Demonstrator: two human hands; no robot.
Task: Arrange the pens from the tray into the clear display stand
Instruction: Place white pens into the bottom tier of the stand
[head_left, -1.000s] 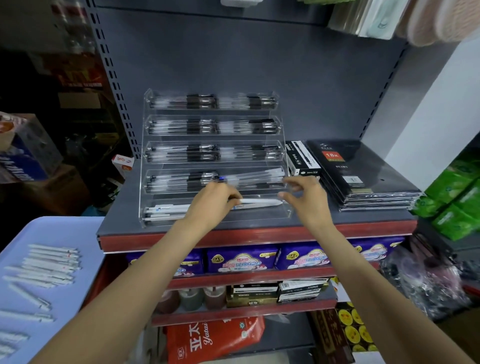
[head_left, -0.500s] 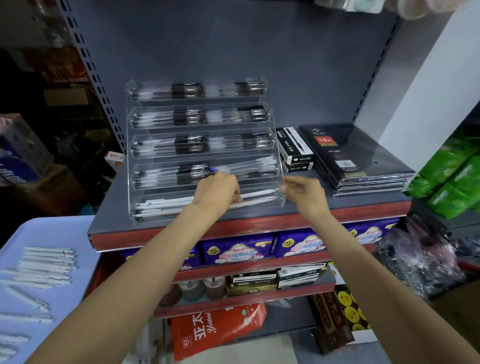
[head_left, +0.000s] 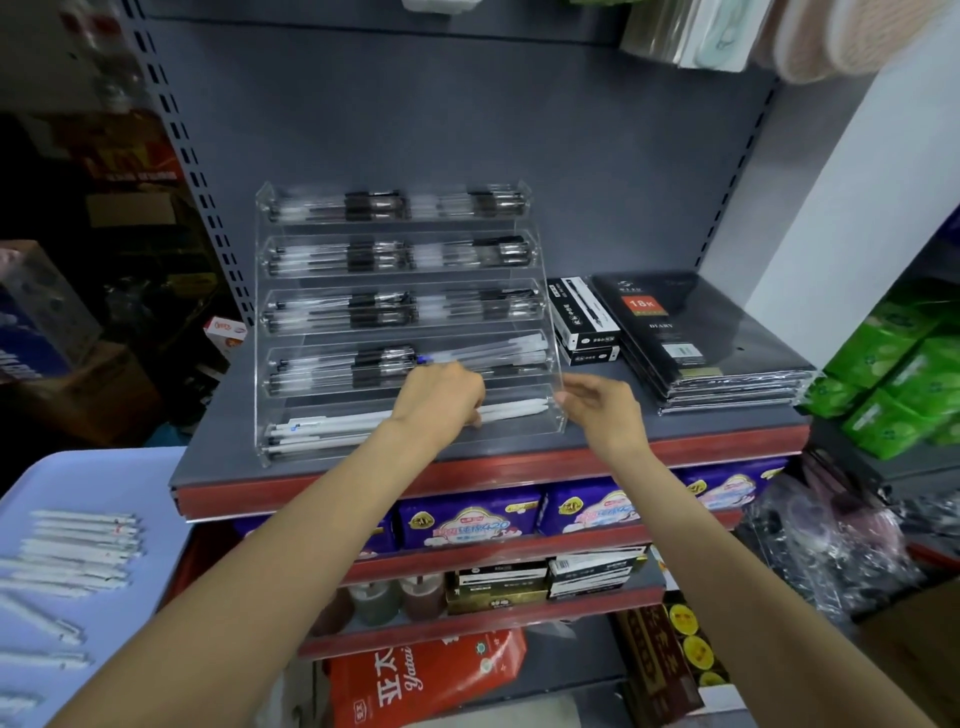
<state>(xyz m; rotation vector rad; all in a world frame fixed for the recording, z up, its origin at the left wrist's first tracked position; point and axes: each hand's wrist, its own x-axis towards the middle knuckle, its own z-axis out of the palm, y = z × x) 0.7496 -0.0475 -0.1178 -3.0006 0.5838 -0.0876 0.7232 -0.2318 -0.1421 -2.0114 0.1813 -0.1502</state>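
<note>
At the clear display stand (head_left: 405, 317), left hand (head_left: 441, 397) pinches white pens (head_left: 511, 408) into the bottom tier, right hand (head_left: 600, 408) loosely spread at three o'clock, likely steadying; tray (head_left: 93, 470) at eight o'clock.

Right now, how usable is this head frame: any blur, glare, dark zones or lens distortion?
Head view: wide-angle bending curves the shelf upright and stretches both forearms; the left background is dark and murky; the clear display stand shows soft reflections, smearing the pens inside; pens on the tray are blurred at the edge; left hand and right hand are fairly sharp.
</note>
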